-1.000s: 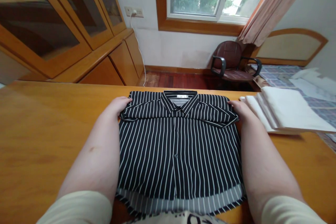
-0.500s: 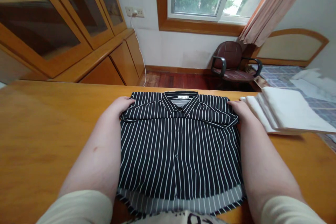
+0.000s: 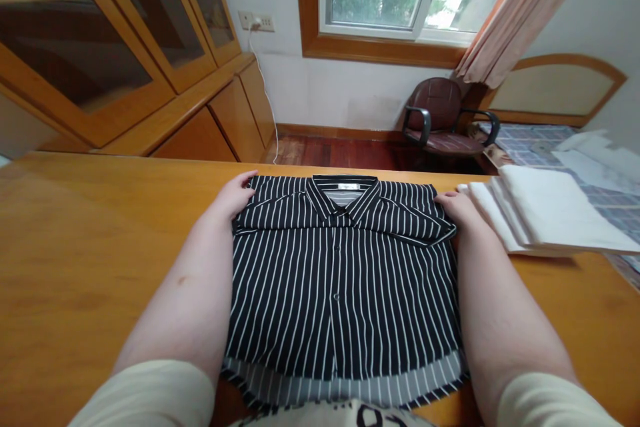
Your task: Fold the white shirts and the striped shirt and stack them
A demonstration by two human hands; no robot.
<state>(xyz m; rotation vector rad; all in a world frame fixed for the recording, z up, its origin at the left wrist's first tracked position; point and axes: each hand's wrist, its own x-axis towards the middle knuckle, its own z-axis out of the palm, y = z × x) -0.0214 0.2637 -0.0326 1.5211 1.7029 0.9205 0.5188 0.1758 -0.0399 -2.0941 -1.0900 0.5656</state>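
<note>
A black shirt (image 3: 345, 280) with white stripes lies front up on the wooden table, collar at the far side and curved hem toward me. Its sleeves are folded inward across the chest. At the far left corner, my left hand (image 3: 236, 196) touches the shirt's edge, thumb and forefinger apart. My right hand (image 3: 456, 208) is closed on the far right edge, thumb on top of the cloth and the other fingers mostly hidden. Buttons run down the middle, and a white label shows inside the collar.
White folded cloths (image 3: 550, 210) are stacked on the table (image 3: 100, 267), right of my right hand. Beyond the far edge stand a brown armchair (image 3: 437, 107) and a bed (image 3: 530, 147). Glass-door cabinets (image 3: 195, 73) line the left wall.
My left hand has shifted slightly away from me along the shirt's left edge, and its forefinger has lifted clear of the thumb. My right hand has barely moved.
</note>
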